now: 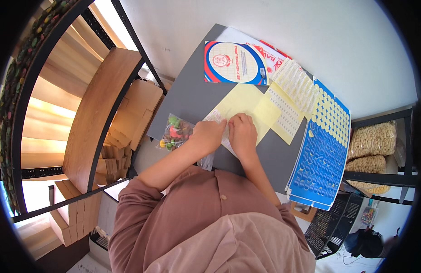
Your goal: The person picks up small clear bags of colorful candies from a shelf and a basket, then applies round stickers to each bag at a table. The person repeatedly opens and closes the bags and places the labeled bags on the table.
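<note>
Both my hands are close together over a pale yellow label sheet [243, 99] on the grey table. My left hand [210, 133] has its fingers bent at the sheet's printed labels; my right hand [243, 133] curls beside it, fingertips down near the same labels. Whether a label is pinched between the fingers cannot be told. A clear plastic bag with colourful pieces [176, 133] lies left of my left hand, and another clear plastic bag [206, 161] shows partly under my left forearm. More label sheets [285, 114] overlap to the right.
A self-adhesive labels pack [236, 63] lies at the back of the grey table [186, 78]. Blue sheets with round stickers [319, 153] cover its right edge. Shelves with cardboard boxes [138, 102] stand left; bagged pale filler [372, 140] and a black plastic crate [333, 221] are right.
</note>
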### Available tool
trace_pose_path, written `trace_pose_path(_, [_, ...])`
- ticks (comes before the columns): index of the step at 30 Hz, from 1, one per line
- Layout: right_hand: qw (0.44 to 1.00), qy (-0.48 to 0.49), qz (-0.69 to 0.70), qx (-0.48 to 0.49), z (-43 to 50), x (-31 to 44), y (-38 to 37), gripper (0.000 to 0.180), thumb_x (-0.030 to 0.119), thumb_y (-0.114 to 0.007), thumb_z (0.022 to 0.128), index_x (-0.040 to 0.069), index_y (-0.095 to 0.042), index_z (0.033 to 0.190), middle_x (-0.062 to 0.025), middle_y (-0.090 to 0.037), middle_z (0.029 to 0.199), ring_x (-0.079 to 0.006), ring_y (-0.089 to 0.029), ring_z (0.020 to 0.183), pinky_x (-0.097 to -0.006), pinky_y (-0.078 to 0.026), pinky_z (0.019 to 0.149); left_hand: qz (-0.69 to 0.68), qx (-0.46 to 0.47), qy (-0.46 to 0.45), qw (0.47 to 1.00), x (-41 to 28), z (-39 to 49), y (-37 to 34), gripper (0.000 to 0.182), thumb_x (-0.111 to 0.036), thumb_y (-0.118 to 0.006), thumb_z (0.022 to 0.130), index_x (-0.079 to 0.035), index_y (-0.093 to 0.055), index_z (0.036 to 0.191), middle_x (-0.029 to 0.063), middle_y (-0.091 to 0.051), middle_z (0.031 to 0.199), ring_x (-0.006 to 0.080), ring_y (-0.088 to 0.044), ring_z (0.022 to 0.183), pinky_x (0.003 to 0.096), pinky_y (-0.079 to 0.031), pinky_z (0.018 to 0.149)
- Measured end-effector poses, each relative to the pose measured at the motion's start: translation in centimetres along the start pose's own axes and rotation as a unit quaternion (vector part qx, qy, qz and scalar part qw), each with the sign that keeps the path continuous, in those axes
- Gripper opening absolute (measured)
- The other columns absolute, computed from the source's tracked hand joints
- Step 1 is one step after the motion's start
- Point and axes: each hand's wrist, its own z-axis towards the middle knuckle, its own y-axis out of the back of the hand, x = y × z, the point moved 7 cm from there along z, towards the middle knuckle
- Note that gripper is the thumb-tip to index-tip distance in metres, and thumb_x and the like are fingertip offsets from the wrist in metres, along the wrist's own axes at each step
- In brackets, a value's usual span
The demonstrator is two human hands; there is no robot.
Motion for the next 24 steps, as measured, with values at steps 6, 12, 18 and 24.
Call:
trace_pose_path(6, [1.000,-0.008,0.007,0.025,-0.11,-0.29,-0.18,0.006,0.007,-0.057,0.076,0.002,-0.060,0.076,-0.0106,-0.057,0.088,-0.0279,-0.054,0.082,-0.0378,-0.045,0.066,0.002,-0.001,0.004,1.000,0.15,0.14,-0.34,0.051,-0.007,-0.051,0.074,-0.010,-0.041,0.124,0.0142,-0.061,0.071,0.0308,-0.062,0.065,0.0412,-0.047,0.054])
trace_pose_path(12, [0.999,-0.010,0.016,0.028,-0.28,-0.15,-0.03,0.007,0.008,-0.057,0.077,0.002,-0.060,0.076,-0.0106,-0.057,0.090,-0.0278,-0.054,0.088,-0.0374,-0.047,0.068,0.004,-0.005,0.008,1.000,0.22,-0.29,-0.35,0.054,-0.006,-0.051,0.074,-0.011,-0.040,0.127,0.0140,-0.061,0.072,0.0301,-0.062,0.066,0.0403,-0.048,0.055])
trace_pose_path(18, [0.999,-0.013,0.026,0.036,-0.55,-0.04,0.09,0.007,0.007,-0.057,0.077,0.002,-0.060,0.077,-0.0105,-0.057,0.092,-0.0280,-0.054,0.089,-0.0374,-0.048,0.068,-0.004,-0.004,0.012,1.000,0.33,-0.37,-0.36,0.056,-0.006,-0.050,0.075,-0.013,-0.039,0.129,0.0139,-0.061,0.073,0.0297,-0.062,0.067,0.0399,-0.048,0.056])
trace_pose_path(24, [0.998,-0.017,0.048,0.036,-0.77,0.07,0.43,0.003,0.003,-0.059,0.074,0.003,-0.059,0.077,-0.0095,-0.057,0.093,-0.0286,-0.053,0.089,-0.0373,-0.046,0.072,0.001,0.006,0.018,1.000,0.33,-0.36,-0.35,0.057,-0.007,-0.050,0.075,-0.013,-0.038,0.130,0.0142,-0.062,0.074,0.0293,-0.062,0.068,0.0396,-0.048,0.057])
